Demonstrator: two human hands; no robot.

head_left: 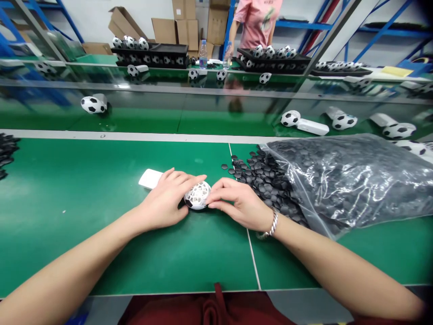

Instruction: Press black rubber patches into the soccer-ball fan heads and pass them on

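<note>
A white football-shaped shell (198, 195) with an openwork lattice top lies on the green work surface, with some black patches along its lower side. My left hand (165, 196) is wrapped over its left side, thumb at the near edge and fingers at the far edge. A white block-shaped handle (149, 178) sticks out beyond that hand. At the ball's right edge, my right hand (237, 201) has its thumb and fingers pinched together; whatever is between the tips is hidden. Loose black pentagon pieces (267, 180) lie in a heap just beyond the right hand.
A clear plastic bag (365, 180) full of black pieces rests at the right. Across the back, a conveyor belt (142, 113) carries several football-shaped units (290, 118). Farther off stand black trays (152, 55) of balls, bottles (203, 55) and a person in a pink shirt (257, 22).
</note>
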